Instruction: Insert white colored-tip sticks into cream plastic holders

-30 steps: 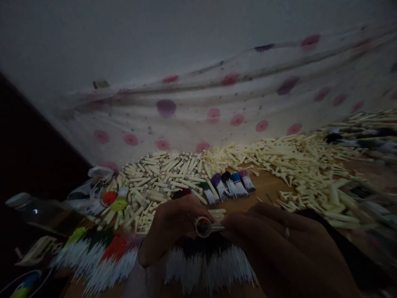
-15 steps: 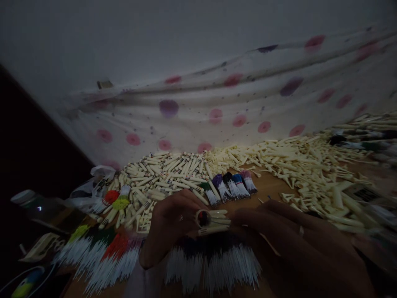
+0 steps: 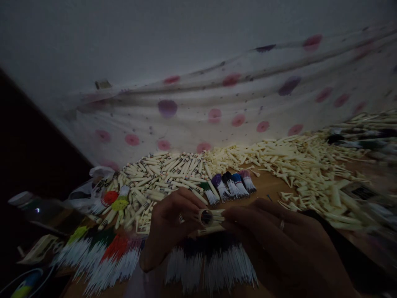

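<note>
My left hand (image 3: pixel 170 225) is closed around a cream pen barrel (image 3: pixel 205 217), whose round open end faces me with dark and reddish bits inside. Opposite it, the fingertips of my right hand (image 3: pixel 279 240), which wears a ring, are pinched together at thin pale pieces beside the barrel; their exact grip is hidden. Below the hands lie bundles of thin white pen refills (image 3: pixel 214 267) with dark ends. Beyond the fingers stand small tied refill bundles, among them a purple-ended one (image 3: pixel 221 186) and a pink-ended one (image 3: pixel 248 181).
Striped cream pen barrels (image 3: pixel 167 169) are heaped at the back, and loose cream parts (image 3: pixel 297 165) spread rightward. Red-ended refills (image 3: pixel 116 248) lie front left near a bottle (image 3: pixel 40 213) and a plastic bag (image 3: pixel 89 188). A spotted sheet (image 3: pixel 192 120) covers the lower wall.
My right hand has moved left, closer to the left hand, and its fingertips now cover more of the pale pieces. The barrel end has shifted slightly right and up.
</note>
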`<state>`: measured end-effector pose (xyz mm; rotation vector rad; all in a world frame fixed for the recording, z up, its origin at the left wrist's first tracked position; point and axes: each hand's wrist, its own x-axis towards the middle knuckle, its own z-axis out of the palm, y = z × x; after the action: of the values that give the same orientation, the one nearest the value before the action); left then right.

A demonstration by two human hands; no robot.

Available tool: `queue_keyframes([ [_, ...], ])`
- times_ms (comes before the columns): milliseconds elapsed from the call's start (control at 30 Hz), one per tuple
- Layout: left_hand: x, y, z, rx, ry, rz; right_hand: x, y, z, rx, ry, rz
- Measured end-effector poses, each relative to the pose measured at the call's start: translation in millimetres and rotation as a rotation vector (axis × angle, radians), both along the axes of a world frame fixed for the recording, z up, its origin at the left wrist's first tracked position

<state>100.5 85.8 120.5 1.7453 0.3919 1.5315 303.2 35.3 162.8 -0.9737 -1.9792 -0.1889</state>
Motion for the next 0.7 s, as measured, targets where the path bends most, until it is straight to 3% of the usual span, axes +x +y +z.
queue_keyframes([
  [467, 1.7, 1.8, 5.7, 0.021, -0.03, 0.114, 8.5, -1.4, 2.3, -0.008, -0.062, -0.092],
  [700, -1.0, -3.6, 2.7, 0.031, 0.159, 0.283, 6.0, 1.3, -0.3, -0.075, -0.009, -0.081],
])
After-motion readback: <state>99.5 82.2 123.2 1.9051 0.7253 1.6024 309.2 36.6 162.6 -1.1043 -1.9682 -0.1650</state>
